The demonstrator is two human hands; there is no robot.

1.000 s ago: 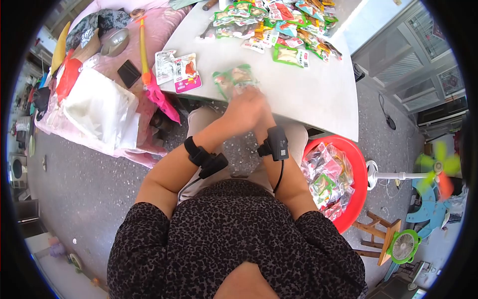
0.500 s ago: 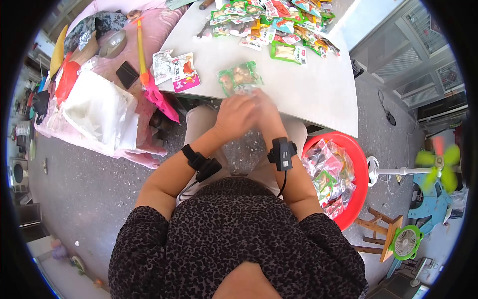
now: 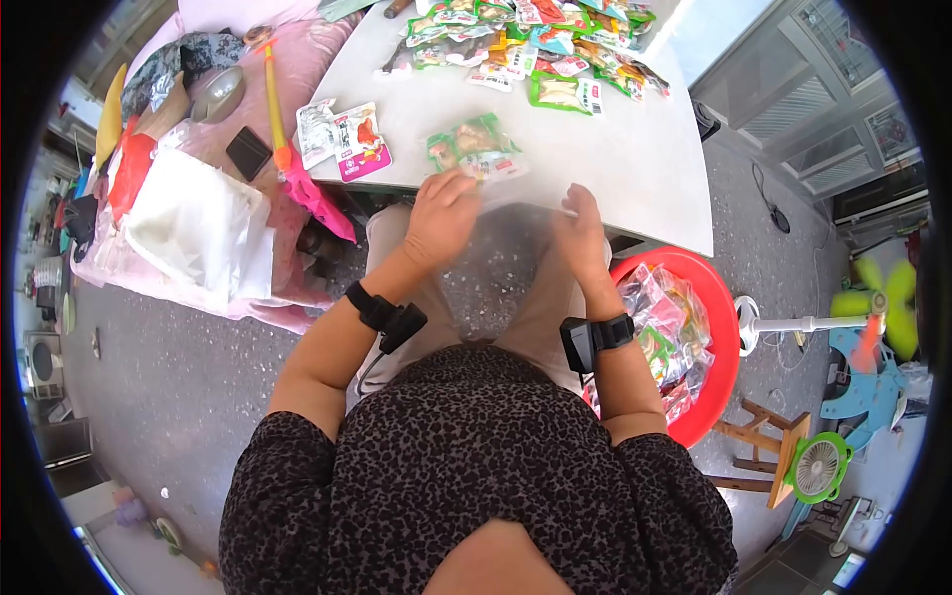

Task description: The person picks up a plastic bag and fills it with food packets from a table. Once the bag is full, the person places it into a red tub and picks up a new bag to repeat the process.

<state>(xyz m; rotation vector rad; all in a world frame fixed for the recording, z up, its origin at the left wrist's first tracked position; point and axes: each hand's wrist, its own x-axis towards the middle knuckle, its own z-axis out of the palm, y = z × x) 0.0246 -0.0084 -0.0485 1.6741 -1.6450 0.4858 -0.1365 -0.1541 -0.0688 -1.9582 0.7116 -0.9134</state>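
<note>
A clear plastic bag [image 3: 504,169] with green-edged food packets [image 3: 474,137] inside lies near the table's front edge. My left hand [image 3: 443,216] is at the bag's near end, its fingers curled closed on the plastic. To the right, over the edge of the table, my right hand [image 3: 583,236] is raised apart from the bag. Its fingers are loosely bent with a gap at the thumb, and I see nothing in them. Left of the bag lie a silver pouch [image 3: 316,133] and a pink-and-white pouch [image 3: 362,143].
A heap of colourful food packets [image 3: 535,40] covers the far part of the white table [image 3: 635,178]. By my right leg stands a red tub [image 3: 727,337] of bagged packets. On the left, a pink-covered surface [image 3: 297,74] bears white sheets [image 3: 193,223], a phone and an umbrella.
My hands, together at the bag's near end before, have parted. The right hand has moved right and away from the bag; the left has shifted slightly left and stays beside it.
</note>
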